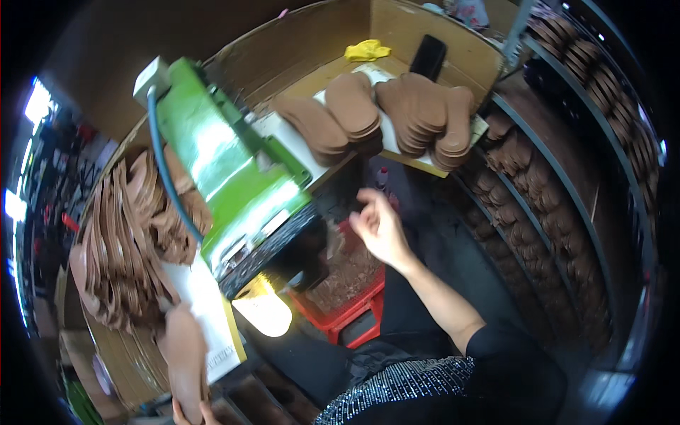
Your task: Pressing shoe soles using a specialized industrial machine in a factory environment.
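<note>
1. Brown sole-shaped piece [185, 354], blurred, at the lower left edge. Left hand [206, 412] partly cut off by the frame; its fingers are closed on the piece's near end.
2. Dark clothing [397, 386] with glittering rows, lower middle.
3. Right hand [381, 230] holds nothing: thumb and fingers apart, bent, in the air just right of the machine.
4. Red plastic bin [375, 306] between the legs; brown scraps [347, 283] inside.
5. Green machine [219, 142], black at its near end, glowing lamp [269, 308] beneath; blue hose [159, 149] along its left side.
6. Left of it, heaped brown soles [117, 248], beside a white board [202, 297].
7. Beyond: 4 stacks of soles [353, 106], overlapping. Behind them, yellow cloth [367, 50] and dark phone-like slab [428, 58], near cardboard walls [297, 42].
8. Far right: metal rack [556, 163], brown soles on several shelves.
</note>
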Tool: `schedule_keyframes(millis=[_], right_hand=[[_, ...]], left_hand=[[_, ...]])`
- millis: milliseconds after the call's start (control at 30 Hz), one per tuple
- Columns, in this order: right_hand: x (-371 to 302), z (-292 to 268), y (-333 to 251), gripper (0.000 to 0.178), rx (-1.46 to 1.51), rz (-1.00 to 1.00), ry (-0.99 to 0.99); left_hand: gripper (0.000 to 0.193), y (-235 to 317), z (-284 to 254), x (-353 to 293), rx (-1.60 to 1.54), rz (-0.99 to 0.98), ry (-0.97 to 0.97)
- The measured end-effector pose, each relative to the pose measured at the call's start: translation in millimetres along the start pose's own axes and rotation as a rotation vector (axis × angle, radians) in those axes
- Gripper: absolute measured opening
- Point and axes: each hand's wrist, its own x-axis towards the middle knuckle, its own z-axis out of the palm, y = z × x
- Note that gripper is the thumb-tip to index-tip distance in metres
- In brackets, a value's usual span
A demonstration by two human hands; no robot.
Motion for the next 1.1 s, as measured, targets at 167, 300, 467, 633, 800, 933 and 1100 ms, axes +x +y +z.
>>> schedule_keyframes(millis=[167, 300, 467, 633, 800, 933, 1100], right_hand=[[-91.1, 6.0, 1.3, 0.054, 0.726, 0.578, -0.483], [-117.5, -31.6, 8.8, 0.059, 0.805, 0.771, -0.338], [-173.9, -71.7, 33.1, 0.063, 0.638, 0.847, -0.35], [-188.3, -54.4, 15.6, 0.061, 0.689, 0.875, -0.429], [-178.8, -77.0, 6.1, 0.068, 0.679, 0.758, -0.396], [-149.4, -118.7, 8.9, 0.06, 0.655, 0.75, -0.168], [-55.4, -113.3, -26.5, 0.045, 0.533, 0.558, 0.123]], left_hand=[[0.068, 126.5, 80.6, 3.9, -0.455, 0.269, -0.633], [0.065, 175.2, 172.9, -51.2, -1.31, -0.134, -0.814], [0.034, 225.9, 217.5, -91.1, -0.93, -0.116, -0.945], [0.018, 263.1, 217.8, -64.3, -1.091, -0.263, -0.86], [0.022, 240.4, 208.7, -83.1, -1.111, -0.237, -0.738], [0.028, 237.2, 212.4, -93.4, -1.219, -0.294, -0.666], [0.028, 226.3, 219.8, -92.3, -1.206, -0.181, -0.693]])
